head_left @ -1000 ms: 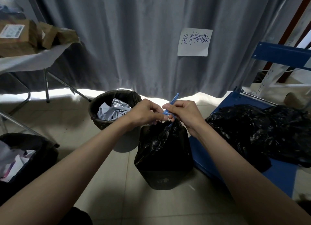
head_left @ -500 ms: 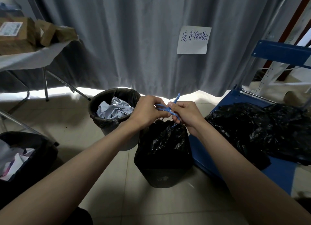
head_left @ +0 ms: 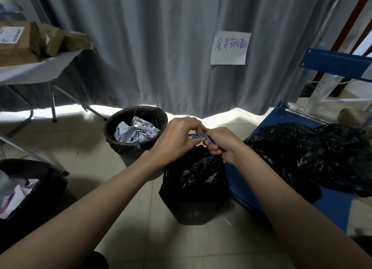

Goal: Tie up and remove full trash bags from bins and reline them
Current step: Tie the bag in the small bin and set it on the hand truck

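Note:
A small square black bin (head_left: 193, 212) stands on the tiled floor in the middle of the head view, with a black trash bag (head_left: 196, 169) gathered at its top. Above the bag my left hand (head_left: 177, 137) and my right hand (head_left: 220, 141) meet, each pinching the blue drawstring (head_left: 198, 136) that runs between them. A short stretch of the string also shows at the bag's neck, under my right hand. The knot itself is hidden by my fingers.
A round black-lined bin (head_left: 135, 128) with crumpled paper stands behind on the left. Another lined bin (head_left: 30, 186) is at the left edge. Tied black bags (head_left: 314, 156) lie on a blue cart (head_left: 340, 206) at right. A table with boxes (head_left: 30, 41) and a grey curtain lie behind.
My hands have drawn closer together over the bag. The blue string end that stuck up a second ago now lies flat between my fingers.

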`<action>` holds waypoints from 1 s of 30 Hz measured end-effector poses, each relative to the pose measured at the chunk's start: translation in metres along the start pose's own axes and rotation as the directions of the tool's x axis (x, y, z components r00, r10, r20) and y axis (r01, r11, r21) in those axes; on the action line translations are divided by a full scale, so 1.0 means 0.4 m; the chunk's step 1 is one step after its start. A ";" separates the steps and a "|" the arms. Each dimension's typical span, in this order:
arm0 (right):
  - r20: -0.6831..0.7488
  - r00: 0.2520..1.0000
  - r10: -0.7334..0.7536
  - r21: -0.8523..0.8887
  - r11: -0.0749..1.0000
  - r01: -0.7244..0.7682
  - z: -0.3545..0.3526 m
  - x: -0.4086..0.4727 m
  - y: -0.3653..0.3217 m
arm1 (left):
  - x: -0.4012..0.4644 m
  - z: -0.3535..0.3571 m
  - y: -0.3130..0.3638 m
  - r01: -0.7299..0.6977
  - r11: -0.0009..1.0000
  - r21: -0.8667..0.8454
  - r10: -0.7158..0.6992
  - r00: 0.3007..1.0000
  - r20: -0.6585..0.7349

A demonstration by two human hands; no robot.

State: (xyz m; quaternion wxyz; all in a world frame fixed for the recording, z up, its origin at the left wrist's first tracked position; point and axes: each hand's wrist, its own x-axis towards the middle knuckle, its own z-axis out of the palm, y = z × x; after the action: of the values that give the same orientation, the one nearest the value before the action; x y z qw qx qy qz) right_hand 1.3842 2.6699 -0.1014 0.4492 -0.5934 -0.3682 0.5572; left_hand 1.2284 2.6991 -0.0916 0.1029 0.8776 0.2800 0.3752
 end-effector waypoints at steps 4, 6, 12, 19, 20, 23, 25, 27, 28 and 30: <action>0.004 1.000 0.002 0.019 1.000 -0.002 -0.007 0.002 0.004 | 0.004 -0.002 -0.002 0.091 0.994 -0.068 -0.088 0.995 0.041; -0.014 1.000 -0.018 0.022 1.000 0.018 -0.011 0.004 0.005 | 0.007 -0.001 0.002 0.221 0.963 -0.157 -0.213 0.975 0.062; 0.010 0.982 -0.191 0.082 0.979 0.189 -0.006 -0.001 -0.015 | 0.023 -0.024 -0.007 0.624 0.580 -0.524 -0.631 0.751 0.196; 0.071 0.936 -0.344 -0.385 0.857 0.344 0.010 -0.011 -0.011 | 0.028 -0.056 -0.019 0.715 0.388 -0.582 -0.715 0.632 0.299; 0.065 0.930 -0.363 -0.439 0.826 0.353 0.015 -0.011 -0.010 | 0.028 -0.058 -0.018 0.713 0.388 -0.584 -0.716 0.632 0.296; 0.077 0.899 -0.432 -0.552 0.732 0.399 0.027 -0.012 -0.017 | 0.029 -0.057 -0.017 0.712 0.399 -0.579 -0.715 0.637 0.290; 0.085 0.893 -0.441 -0.607 0.688 0.398 0.032 -0.016 -0.030 | 0.028 -0.055 -0.027 0.705 0.402 -0.585 -0.702 0.647 0.298; 0.096 0.891 -0.444 -0.636 0.661 0.398 0.026 -0.020 -0.035 | 0.027 -0.052 -0.039 0.699 0.380 -0.606 -0.681 0.655 0.329; 0.109 0.891 -0.441 -0.636 0.657 0.403 0.019 -0.024 -0.035 | 0.027 -0.049 -0.045 0.702 0.369 -0.610 -0.674 0.654 0.345; 0.132 0.912 -0.390 -0.618 0.686 0.383 0.000 -0.039 -0.033 | 0.029 -0.037 -0.062 0.723 0.372 -0.582 -0.688 0.636 0.350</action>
State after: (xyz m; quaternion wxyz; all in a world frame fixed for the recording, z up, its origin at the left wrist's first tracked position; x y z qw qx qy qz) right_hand 1.3833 2.6595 -0.0836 0.3323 -0.6210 -0.6476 0.2906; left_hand 1.2143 2.7255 -0.0840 0.5709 0.5790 0.4668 0.3477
